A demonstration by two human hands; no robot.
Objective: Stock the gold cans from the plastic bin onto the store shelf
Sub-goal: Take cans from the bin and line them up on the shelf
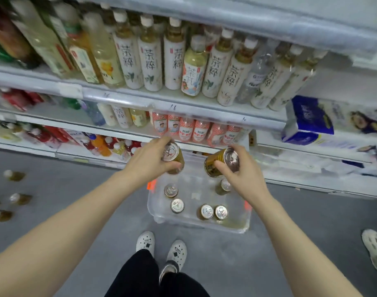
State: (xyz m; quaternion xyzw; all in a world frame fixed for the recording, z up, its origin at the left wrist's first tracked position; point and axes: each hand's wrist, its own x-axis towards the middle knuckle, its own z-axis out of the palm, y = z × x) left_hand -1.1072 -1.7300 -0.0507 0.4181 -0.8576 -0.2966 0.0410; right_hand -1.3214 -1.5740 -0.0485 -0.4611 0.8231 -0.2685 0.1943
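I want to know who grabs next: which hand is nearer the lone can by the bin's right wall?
Right. The right hand, holding a can, hangs directly above that lone can; the left hand, also holding one, is across the plastic bin.

A gold can in each hand above the plastic bin (155,213)

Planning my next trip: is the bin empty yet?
Not empty. Five cans stand upright in the bin, while each hand holds another above it.
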